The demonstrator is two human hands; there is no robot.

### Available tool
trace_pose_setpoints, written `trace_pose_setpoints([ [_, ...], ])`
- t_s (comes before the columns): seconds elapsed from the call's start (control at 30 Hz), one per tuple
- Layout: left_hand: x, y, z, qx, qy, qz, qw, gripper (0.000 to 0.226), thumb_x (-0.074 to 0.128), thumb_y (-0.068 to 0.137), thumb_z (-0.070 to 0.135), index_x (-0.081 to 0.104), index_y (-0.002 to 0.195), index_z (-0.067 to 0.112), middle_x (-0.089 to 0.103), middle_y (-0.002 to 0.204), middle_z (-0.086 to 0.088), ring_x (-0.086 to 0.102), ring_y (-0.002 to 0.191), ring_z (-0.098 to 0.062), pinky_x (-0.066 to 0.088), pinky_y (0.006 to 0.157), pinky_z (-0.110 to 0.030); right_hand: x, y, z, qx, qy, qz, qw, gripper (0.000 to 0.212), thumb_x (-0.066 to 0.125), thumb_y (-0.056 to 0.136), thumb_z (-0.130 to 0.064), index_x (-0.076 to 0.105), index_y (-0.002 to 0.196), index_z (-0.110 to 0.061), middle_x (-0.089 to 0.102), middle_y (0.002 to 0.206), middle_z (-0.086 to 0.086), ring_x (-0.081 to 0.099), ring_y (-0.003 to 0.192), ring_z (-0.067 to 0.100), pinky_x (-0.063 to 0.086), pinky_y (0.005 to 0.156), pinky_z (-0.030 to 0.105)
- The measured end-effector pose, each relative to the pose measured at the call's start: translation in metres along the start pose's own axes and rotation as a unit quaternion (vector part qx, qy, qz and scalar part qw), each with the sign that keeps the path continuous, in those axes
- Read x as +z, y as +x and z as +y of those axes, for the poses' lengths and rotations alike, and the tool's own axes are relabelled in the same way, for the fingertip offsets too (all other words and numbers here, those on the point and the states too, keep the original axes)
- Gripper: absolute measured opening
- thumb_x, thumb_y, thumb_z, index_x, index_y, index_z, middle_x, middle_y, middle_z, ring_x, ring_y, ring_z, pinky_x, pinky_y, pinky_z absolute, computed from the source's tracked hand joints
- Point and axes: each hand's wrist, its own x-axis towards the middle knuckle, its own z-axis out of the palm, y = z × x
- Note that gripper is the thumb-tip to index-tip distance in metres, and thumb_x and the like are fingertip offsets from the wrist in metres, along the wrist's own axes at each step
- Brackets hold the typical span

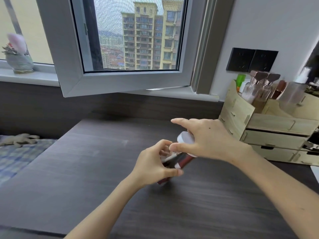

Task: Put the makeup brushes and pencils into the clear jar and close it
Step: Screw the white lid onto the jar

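Observation:
The clear jar is tilted above the dark desk, its top leaning toward the right. Dark red and black-and-white brushes and pencils show through its wall. My left hand wraps around the jar's lower part and hides much of it. My right hand holds the white lid at the jar's upper end, thumb and fingers around it, index finger stretched out. Whether the lid is seated on the jar I cannot tell, as the hand covers the joint.
A wooden drawer organiser with bottles stands at the desk's right back. An open window sash juts inward over the desk's rear. A bed with checked cover lies left. A white object peeks at the right edge.

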Motion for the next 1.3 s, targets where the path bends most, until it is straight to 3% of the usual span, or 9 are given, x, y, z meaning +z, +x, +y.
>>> trace_pose_setpoints([
  [0.13, -0.001, 0.0, 0.004, 0.009, -0.027, 0.013, 1.0, 0.056, 0.08, 0.049, 0.046, 0.055, 0.099, 0.038, 0.067, 0.095, 0.011, 0.06, 0.09, -0.004, 0.049, 0.079, -0.026, -0.001, -0.002, 0.001, -0.02, 0.129, -0.059, 0.99, 0.059, 0.047, 0.079, -0.067, 0.042, 0.133, -0.042, 0.058, 0.111, -0.009, 0.057, 0.098, 0.015, 0.044, 0.084, 0.029],
  [0.27, 0.006, 0.002, 0.008, 0.024, -0.005, 0.057, 0.998, 0.06, 0.081, 0.046, 0.048, 0.056, 0.1, 0.038, 0.066, 0.091, 0.016, 0.058, 0.087, 0.003, 0.048, 0.077, -0.021, 0.011, -0.006, -0.003, 0.025, 0.142, 0.074, 0.987, 0.063, 0.036, 0.078, -0.07, 0.056, 0.123, -0.032, 0.065, 0.099, -0.005, 0.06, 0.095, 0.017, 0.043, 0.078, 0.025],
  [0.37, 0.016, 0.012, 0.02, 0.041, 0.004, 0.106, 0.993, 0.059, 0.081, 0.047, 0.048, 0.054, 0.098, 0.036, 0.064, 0.088, 0.019, 0.057, 0.085, 0.007, 0.048, 0.073, -0.017, 0.006, -0.011, -0.003, 0.09, 0.217, 0.119, 0.965, 0.074, 0.044, 0.074, -0.072, 0.037, 0.139, -0.037, 0.062, 0.109, -0.005, 0.055, 0.103, 0.015, 0.042, 0.084, 0.026],
  [0.5, 0.031, 0.035, 0.046, 0.072, -0.032, 0.119, 0.99, 0.059, 0.08, 0.049, 0.047, 0.053, 0.099, 0.033, 0.066, 0.091, 0.014, 0.057, 0.086, 0.005, 0.047, 0.07, -0.017, -0.005, -0.023, 0.015, 0.201, 0.375, 0.144, 0.893, 0.103, 0.074, 0.064, -0.053, 0.012, 0.145, -0.038, 0.043, 0.13, -0.008, 0.042, 0.12, 0.009, 0.038, 0.094, 0.025],
  [0.73, 0.077, 0.088, 0.101, 0.132, -0.148, 0.119, 0.973, 0.06, 0.081, 0.049, 0.049, 0.056, 0.1, 0.032, 0.055, 0.104, 0.004, 0.058, 0.093, -0.007, 0.051, 0.08, -0.029, -0.021, -0.054, 0.077, 0.244, 0.62, 0.247, 0.704, 0.101, 0.08, 0.047, -0.057, 0.044, 0.133, -0.019, 0.065, 0.12, 0.001, 0.065, 0.107, 0.018, 0.058, 0.077, 0.026],
  [0.83, 0.086, 0.115, 0.122, 0.099, -0.267, 0.036, 0.958, 0.055, 0.084, 0.051, 0.042, 0.062, 0.099, 0.026, 0.065, 0.097, -0.002, 0.062, 0.091, -0.016, 0.052, 0.083, -0.038, -0.023, -0.074, 0.105, 0.232, 0.589, 0.24, 0.736, 0.066, 0.073, 0.066, -0.051, 0.057, 0.122, -0.021, 0.067, 0.118, 0.0, 0.063, 0.113, 0.013, 0.05, 0.098, 0.033],
  [0.9, 0.088, 0.131, 0.138, 0.106, -0.293, -0.012, 0.95, 0.043, 0.083, 0.056, 0.035, 0.066, 0.094, 0.022, 0.071, 0.09, -0.005, 0.066, 0.086, -0.017, 0.052, 0.079, -0.034, -0.022, -0.079, 0.117, 0.226, 0.533, 0.231, 0.782, 0.043, 0.071, 0.076, -0.019, 0.057, 0.116, -0.031, 0.065, 0.113, -0.01, 0.062, 0.106, -0.003, 0.051, 0.089, 0.014],
  [1.0, 0.097, 0.15, 0.161, 0.123, -0.269, -0.051, 0.954, 0.043, 0.083, 0.059, 0.033, 0.067, 0.098, 0.026, 0.073, 0.093, 0.0, 0.067, 0.088, -0.014, 0.053, 0.083, -0.036, -0.025, -0.073, 0.137, 0.248, 0.438, 0.278, 0.818, 0.061, 0.077, 0.072, -0.009, 0.052, 0.124, -0.03, 0.061, 0.109, -0.013, 0.061, 0.097, -0.009, 0.051, 0.075, 0.007],
  [1.3, 0.111, 0.198, 0.209, 0.15, -0.264, -0.047, 0.951, 0.062, 0.079, 0.071, 0.017, 0.046, 0.123, 0.024, 0.053, 0.101, 0.011, 0.052, 0.093, -0.001, 0.044, 0.073, -0.011, -0.029, -0.052, 0.201, 0.306, 0.279, 0.359, 0.836, 0.077, 0.082, 0.068, -0.02, 0.039, 0.132, -0.021, 0.055, 0.126, -0.001, 0.052, 0.111, 0.011, 0.04, 0.09, 0.023],
])
